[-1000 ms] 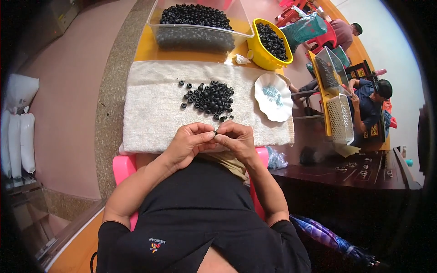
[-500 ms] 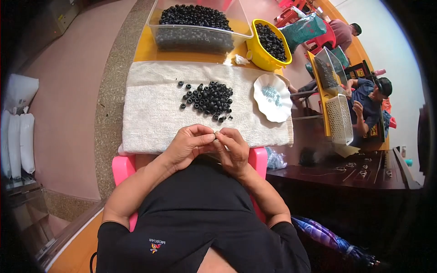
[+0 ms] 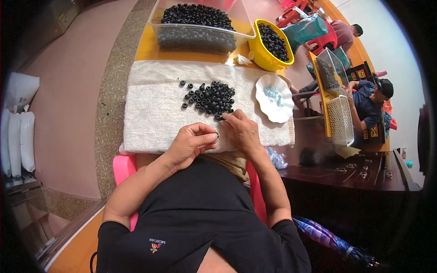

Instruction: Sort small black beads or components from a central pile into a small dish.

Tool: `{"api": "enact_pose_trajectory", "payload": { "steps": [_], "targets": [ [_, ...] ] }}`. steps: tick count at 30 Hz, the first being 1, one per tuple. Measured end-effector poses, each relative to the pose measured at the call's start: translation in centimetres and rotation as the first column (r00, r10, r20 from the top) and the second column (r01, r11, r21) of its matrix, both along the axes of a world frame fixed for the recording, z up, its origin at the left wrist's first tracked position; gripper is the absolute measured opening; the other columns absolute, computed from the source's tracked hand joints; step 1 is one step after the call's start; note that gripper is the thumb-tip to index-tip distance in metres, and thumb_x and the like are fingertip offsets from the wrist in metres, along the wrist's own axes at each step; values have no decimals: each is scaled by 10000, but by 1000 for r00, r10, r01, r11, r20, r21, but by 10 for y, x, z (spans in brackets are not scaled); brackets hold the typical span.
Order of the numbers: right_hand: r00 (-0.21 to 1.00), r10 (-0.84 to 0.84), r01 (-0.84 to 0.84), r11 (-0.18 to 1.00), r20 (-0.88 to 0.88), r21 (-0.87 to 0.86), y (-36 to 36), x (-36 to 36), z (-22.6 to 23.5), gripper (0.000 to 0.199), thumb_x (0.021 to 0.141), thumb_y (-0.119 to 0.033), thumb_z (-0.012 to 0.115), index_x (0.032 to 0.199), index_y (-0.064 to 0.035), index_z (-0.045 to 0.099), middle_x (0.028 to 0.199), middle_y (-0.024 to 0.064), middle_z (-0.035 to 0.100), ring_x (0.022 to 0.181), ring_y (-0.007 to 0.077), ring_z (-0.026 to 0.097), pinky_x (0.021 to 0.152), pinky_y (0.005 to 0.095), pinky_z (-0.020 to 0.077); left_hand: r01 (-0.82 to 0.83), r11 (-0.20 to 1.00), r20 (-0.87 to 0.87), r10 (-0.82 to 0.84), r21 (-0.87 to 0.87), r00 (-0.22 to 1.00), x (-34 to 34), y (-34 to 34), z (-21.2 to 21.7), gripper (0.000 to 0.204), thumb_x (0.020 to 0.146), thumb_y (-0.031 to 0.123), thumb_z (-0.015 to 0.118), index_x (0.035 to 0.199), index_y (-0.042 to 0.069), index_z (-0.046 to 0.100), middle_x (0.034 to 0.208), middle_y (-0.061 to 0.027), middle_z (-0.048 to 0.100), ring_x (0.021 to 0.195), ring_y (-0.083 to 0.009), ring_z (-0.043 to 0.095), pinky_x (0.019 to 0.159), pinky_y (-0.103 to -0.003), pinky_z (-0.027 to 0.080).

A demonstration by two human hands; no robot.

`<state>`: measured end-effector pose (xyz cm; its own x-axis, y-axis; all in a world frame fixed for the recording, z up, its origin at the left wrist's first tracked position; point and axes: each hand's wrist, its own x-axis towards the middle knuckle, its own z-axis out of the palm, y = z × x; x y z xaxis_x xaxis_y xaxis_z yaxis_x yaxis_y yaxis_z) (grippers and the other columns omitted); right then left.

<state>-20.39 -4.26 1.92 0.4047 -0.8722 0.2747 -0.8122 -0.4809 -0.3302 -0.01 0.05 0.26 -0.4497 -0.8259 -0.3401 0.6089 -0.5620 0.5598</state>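
My left hand (image 3: pixel 196 141) is closed in a pinch over the near edge of the white towel (image 3: pixel 152 116). Between its thumb and forefinger shows a sliver of a small dark ring-like part (image 3: pixel 217 135). Farther forward, my right hand (image 3: pixel 242 132) touches the near edge of a pile of small black hollow caps (image 3: pixel 214 98). Its fingers are drawn together at the tips, and what they pinch is hidden. To the right of the pile, a white scalloped dish (image 3: pixel 283 113) holds small pale bluish bits.
Behind the towel stand a clear plastic bin (image 3: pixel 246 34) and a yellow basket (image 3: pixel 260 61), both full of black caps. A crumpled white scrap (image 3: pixel 242 59) lies between them. Two people sit farther right, near a white perforated basket (image 3: pixel 340 120). A folded umbrella (image 3: pixel 325 234) lies lower right.
Both hands were together at the towel's near edge. My right hand has parted from the left and moved forward to the pile. My left hand has stayed, pinching the small part.
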Motion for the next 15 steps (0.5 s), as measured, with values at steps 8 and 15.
{"api": "enact_pose_trajectory", "payload": {
  "steps": [8, 15],
  "targets": [
    [999, 47, -48, 999, -15, -6, 0, -1, -4, 190, 786, -117, 723, 963, -85, 663, 910, 90, 633, 709, 304, 656, 609, 388, 530, -9, 1000, -5, 9, -7, 1000, 0, 0, -1, 104, 893, 60, 679, 977, 34, 624, 889, -48, 657, 801, -139, 656, 774, -282, 581],
    [994, 82, -78, 996, 70, -46, 4, -4, 2, 222, 786, -87, 730, 996, -59, 664, 941, 101, 652, 696, 279, 654, 608, 365, 527, -26, 1000, 17, 26, 0, 1000, 0, 0, 1, 102, 892, 60, 680, 974, 36, 623, 889, -44, 657, 798, -137, 656, 760, -279, 579]
  ]
}}
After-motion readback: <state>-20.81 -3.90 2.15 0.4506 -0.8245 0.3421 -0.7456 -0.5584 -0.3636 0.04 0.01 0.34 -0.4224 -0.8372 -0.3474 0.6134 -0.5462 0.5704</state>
